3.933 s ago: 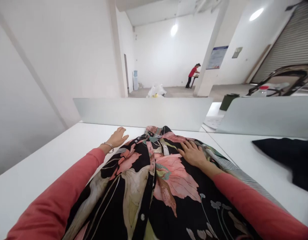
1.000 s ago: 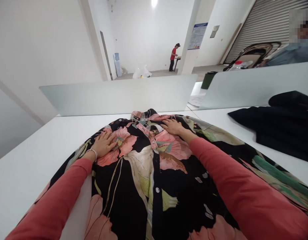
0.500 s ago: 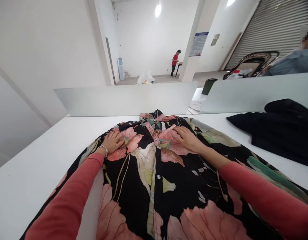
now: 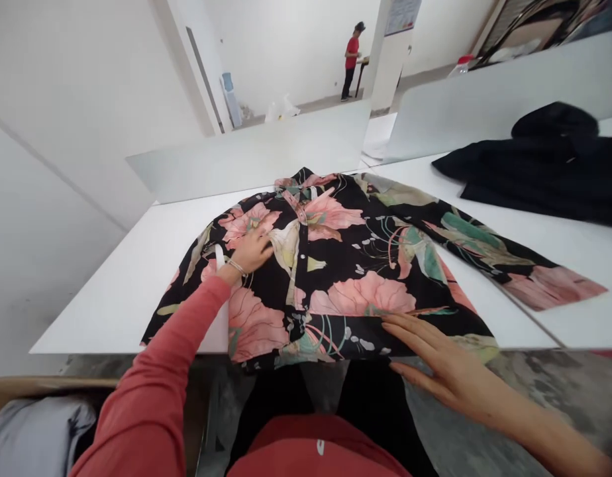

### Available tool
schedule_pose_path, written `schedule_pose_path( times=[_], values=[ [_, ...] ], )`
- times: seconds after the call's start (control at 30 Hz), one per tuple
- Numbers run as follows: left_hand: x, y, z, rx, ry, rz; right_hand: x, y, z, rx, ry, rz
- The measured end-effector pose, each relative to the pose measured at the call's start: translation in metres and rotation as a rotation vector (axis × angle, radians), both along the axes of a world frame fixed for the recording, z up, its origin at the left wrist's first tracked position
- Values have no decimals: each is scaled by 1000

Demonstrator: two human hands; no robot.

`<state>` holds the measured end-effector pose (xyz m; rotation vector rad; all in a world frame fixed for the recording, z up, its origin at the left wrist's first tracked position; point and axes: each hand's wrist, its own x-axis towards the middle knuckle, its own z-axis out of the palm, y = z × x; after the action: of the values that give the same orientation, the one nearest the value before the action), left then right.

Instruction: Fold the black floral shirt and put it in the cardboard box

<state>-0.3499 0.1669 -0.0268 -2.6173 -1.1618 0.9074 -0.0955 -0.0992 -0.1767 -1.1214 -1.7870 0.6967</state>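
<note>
On the white table (image 4: 112,298), a floral button-front shirt (image 4: 306,278) was laid flat; the left hand (image 4: 251,253) was pressed open on its front, pinning it, and the right hand (image 4: 440,364) lay spread at the hem, gripping nothing.

White table (image 4: 112,311) stretching beneath the left hand (image 4: 251,252); frosted partition panel (image 4: 246,156) rising beyond it, a second panel (image 4: 509,99) running along farther right, past the right hand (image 4: 445,368); grey concrete floor (image 4: 549,391) showing below the right hand; far beyond the left hand, white wall (image 4: 281,46), water dispenser (image 4: 229,93), square pillar (image 4: 393,59) carrying a poster (image 4: 403,13), person in red (image 4: 352,59) standing at a small desk (image 4: 361,61)
</note>
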Motion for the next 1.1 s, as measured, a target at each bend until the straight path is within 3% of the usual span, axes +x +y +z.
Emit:
schedule_pose_path(
  times=[0.07, 0.17, 0.3, 0.5, 0.73, 0.9, 1.1],
  values=[
    [10, -45, 11, -171, -58, -69, -8, -5, -2, 17, 10, -10],
    [16, -110, 25, -253, -95, -59, -22, -5, -6, 41, -1, -41],
    [15, -161, 30, -268, -137, 11, -38, -1, -8, 38, -17, -104],
    [13, -169, 26, -195, -217, 90, -50, 4, 11, 3, 24, -159],
    [21, -172, 19, -67, -54, -39, -68, 28, 29, 80, 29, -172],
    [23, -172, 12, -29, -53, -23, -82, 54, 39, 78, -22, -112],
    [17, -172, 14, -46, -226, 30, -94, 75, 64, -15, -232, 46]
  ],
)
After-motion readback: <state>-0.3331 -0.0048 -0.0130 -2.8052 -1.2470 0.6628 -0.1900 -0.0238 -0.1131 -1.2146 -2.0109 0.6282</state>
